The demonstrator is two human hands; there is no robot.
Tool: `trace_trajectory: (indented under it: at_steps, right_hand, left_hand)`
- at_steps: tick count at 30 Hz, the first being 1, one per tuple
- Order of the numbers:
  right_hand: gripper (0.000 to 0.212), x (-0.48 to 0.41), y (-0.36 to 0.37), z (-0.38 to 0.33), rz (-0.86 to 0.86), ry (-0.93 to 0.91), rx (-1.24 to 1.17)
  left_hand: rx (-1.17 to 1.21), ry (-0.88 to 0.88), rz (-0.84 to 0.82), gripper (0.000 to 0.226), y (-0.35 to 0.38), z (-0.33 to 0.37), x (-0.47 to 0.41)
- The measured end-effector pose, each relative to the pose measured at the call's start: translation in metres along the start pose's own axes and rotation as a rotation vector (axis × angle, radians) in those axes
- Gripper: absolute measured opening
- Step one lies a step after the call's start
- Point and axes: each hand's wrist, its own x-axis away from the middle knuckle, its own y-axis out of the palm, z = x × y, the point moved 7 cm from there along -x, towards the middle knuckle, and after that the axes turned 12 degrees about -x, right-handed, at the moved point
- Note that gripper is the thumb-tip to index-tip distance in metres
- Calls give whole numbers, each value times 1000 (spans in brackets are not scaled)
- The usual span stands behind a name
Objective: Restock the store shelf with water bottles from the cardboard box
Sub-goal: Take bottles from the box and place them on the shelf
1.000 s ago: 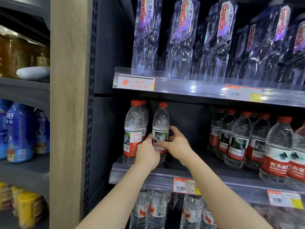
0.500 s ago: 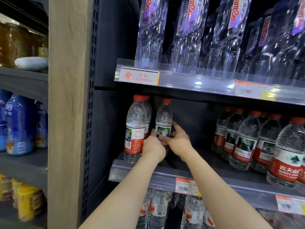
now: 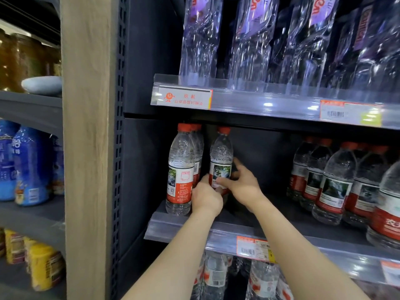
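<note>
Red-capped bottle is standing upright at frame centre on the shelf, both hands gripping its lower half: left hand fingers curled round, right hand pinching its label.

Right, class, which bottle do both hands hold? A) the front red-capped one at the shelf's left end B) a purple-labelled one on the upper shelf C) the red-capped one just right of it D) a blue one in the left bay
C: the left hand and right hand both grip the water bottle low down.
</note>
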Motion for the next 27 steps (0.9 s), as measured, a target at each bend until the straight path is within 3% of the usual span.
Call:
trace_trajectory:
  at_steps: [15,27]
  right_hand:
    - [82,1,-1,10,14,-63,-33]
    - [82,-5,1,11,43,-66,25]
  left_hand:
    - [-9,52,119,45,0,1,8]
    - [-13,-31,60,33,7,-1,-5]
